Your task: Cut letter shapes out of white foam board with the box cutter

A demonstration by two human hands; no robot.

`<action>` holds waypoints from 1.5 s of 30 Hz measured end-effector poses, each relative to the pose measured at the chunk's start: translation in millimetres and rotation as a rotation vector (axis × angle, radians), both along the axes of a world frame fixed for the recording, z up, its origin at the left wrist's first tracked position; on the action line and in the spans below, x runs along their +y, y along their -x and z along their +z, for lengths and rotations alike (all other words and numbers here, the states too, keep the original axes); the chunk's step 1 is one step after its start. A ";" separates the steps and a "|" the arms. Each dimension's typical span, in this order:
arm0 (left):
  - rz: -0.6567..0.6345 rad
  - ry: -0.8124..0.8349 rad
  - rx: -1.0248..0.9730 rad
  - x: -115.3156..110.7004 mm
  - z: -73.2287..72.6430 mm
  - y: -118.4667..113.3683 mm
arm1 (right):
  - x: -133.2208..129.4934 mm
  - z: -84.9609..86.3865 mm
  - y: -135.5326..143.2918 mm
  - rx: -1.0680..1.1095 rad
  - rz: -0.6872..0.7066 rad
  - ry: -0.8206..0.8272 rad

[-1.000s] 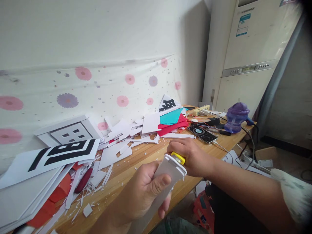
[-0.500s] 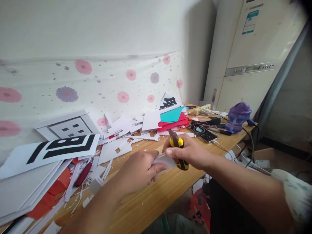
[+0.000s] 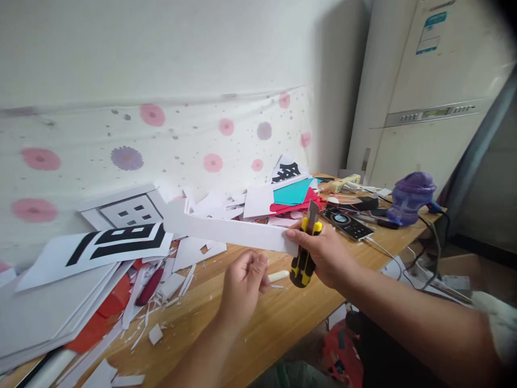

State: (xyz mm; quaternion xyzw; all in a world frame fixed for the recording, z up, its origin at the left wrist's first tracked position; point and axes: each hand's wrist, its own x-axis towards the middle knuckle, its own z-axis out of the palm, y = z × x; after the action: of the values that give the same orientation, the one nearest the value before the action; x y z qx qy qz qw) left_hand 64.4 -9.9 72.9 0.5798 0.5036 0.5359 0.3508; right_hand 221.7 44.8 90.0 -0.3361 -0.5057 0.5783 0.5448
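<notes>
A white strip (image 3: 242, 233) blocks the way back; near tabletop (image 3: 258, 337) leaves room.

We can't see one end of the pale stick (image 3: 279, 276) behind the left grip (image 3: 244, 283) or read the tiny phone screen (image 3: 345, 222), and the top edge cuts off the tall white machine (image 3: 438, 151).

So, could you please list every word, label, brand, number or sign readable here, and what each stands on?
None can be read with certainty.
Front printed sheet: bold black strokes, possibly character parts; unreadable.
Rear printed sheet: similar strokes, unreadable.
Air conditioner: label, display and top marking too blurred.
Smartphone: screen text too small.
Utility knife: no legible marking.
</notes>
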 end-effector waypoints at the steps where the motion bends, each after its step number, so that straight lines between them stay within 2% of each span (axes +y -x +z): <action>1: -0.040 0.064 -0.179 3.1 -7.6 -2.0 | -1.7 -3.4 2.3 0.004 -0.005 0.013; 3: -0.082 0.104 -0.440 9.0 -15.5 -4.5 | -4.0 -10.6 7.5 -0.017 0.005 0.035; 5: -0.070 0.138 -0.605 12.2 -16.6 -5.1 | -4.3 -16.6 12.4 -0.069 0.015 0.036; 9: -0.025 0.210 -0.735 11.4 -16.9 -3.6 | -0.7 -21.4 17.7 -0.213 -0.017 -0.069; 15: -0.050 0.179 -0.763 9.6 -22.9 -0.2 | 1.4 -21.0 14.0 -0.410 -0.012 -0.220; 20: -0.088 0.180 -0.758 8.4 -22.4 1.1 | 0.5 -17.1 10.8 -0.468 0.001 -0.285; 24: -0.074 0.186 -0.742 8.0 -20.5 1.9 | -1.4 -13.8 10.9 -0.446 0.044 -0.252; 29: -0.060 0.138 -0.610 10.9 -17.5 10.8 | -0.6 -13.0 9.6 -0.307 0.184 -0.081; 33: -0.030 0.085 -0.560 13.7 -14.6 18.4 | 1.0 -13.8 10.7 -0.323 0.317 -0.060; 38: 0.070 0.048 -0.615 16.6 -18.3 14.0 | -6.4 -23.4 24.6 -0.388 0.216 -0.088; 42: 0.185 0.058 -0.806 16.8 -29.9 2.8 | -20.8 -32.5 40.4 -0.513 0.103 -0.217; 45: 0.256 0.040 -0.854 15.0 -35.6 -2.3 | -27.5 -32.5 42.8 -0.515 0.128 -0.274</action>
State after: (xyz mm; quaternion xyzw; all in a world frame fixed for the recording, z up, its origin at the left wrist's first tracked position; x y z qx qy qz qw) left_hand 66.8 5.1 37.3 0.2326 0.3916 0.7565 0.4693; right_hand 178.9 17.3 57.6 -0.3626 -0.7206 0.4336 0.4015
